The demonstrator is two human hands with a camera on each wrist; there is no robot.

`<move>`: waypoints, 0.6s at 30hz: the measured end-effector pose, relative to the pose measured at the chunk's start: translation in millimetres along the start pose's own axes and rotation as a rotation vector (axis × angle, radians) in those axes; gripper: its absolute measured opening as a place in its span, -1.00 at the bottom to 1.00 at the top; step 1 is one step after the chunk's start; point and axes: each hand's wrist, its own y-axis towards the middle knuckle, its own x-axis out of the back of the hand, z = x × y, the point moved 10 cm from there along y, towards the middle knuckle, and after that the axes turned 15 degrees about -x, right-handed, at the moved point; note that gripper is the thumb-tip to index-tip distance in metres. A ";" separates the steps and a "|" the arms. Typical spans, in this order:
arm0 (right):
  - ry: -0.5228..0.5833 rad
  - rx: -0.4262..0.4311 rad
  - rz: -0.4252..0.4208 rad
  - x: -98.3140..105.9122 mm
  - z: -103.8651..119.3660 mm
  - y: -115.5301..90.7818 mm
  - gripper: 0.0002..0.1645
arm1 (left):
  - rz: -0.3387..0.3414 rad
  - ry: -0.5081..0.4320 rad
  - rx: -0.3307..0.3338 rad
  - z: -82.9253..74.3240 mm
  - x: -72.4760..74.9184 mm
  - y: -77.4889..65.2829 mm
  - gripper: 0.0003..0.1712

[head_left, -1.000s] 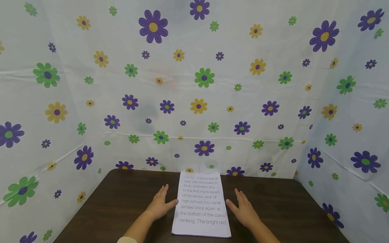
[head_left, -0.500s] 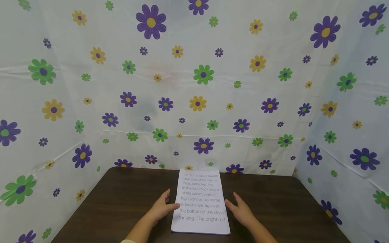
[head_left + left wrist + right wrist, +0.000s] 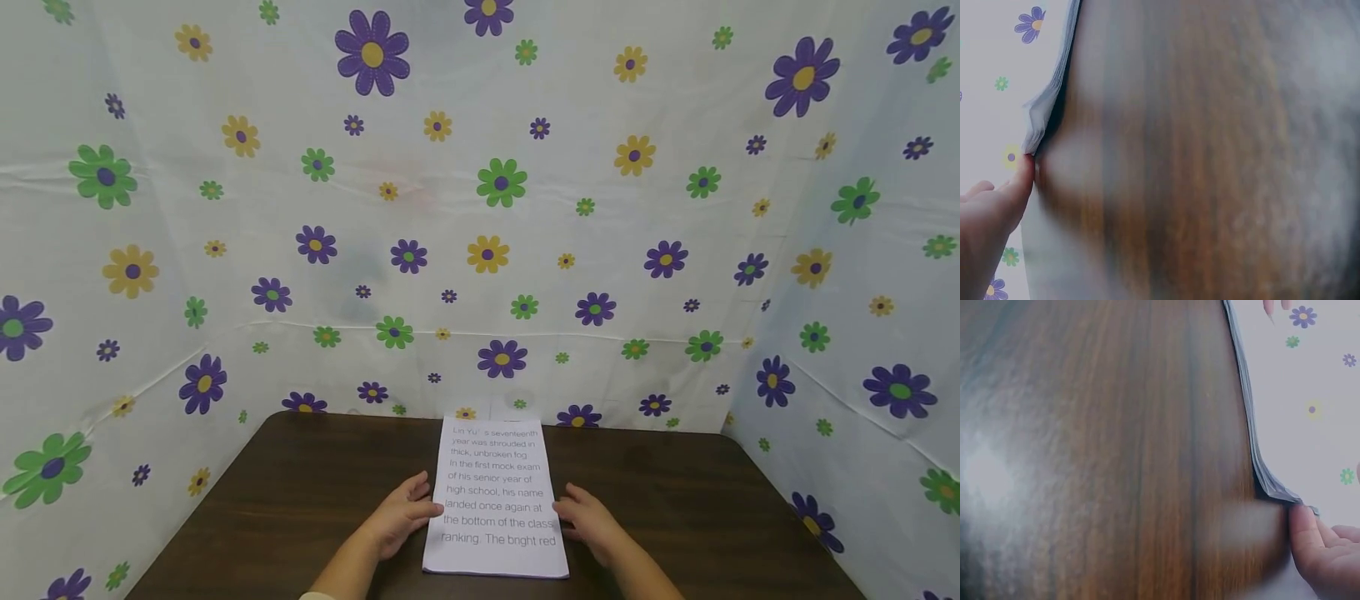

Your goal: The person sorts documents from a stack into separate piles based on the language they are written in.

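Observation:
A stack of white paper sheets (image 3: pixel 495 500), its top sheet printed with large English text, lies on the dark wooden table between both hands. My left hand (image 3: pixel 397 521) is at its left edge, thumb overlapping the margin and fingers loosely bent. In the left wrist view that thumb (image 3: pixel 1020 178) meets the stack's side, where the sheet edges (image 3: pixel 1038 119) look buckled. My right hand (image 3: pixel 592 521) mirrors it at the right edge. The right wrist view shows its thumb (image 3: pixel 1304 528) at the bent sheet edges (image 3: pixel 1272 487); the fingers behind are partly hidden.
The dark brown table (image 3: pixel 300 467) has rounded far corners. A white cloth (image 3: pixel 450 200) with purple, green and yellow flowers hangs behind it and along both sides. The stack's far end is near the table's back edge.
Both hands have come in to the stack's sides and their fingers have bent from spread to loosely curled. The head view has tilted slightly down; the stack looks unmoved on the table.

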 end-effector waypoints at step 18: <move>-0.102 0.116 -0.181 3.8 -1.3 1.9 -0.39 | -0.224 0.317 -0.072 6.9 12.5 8.0 -0.34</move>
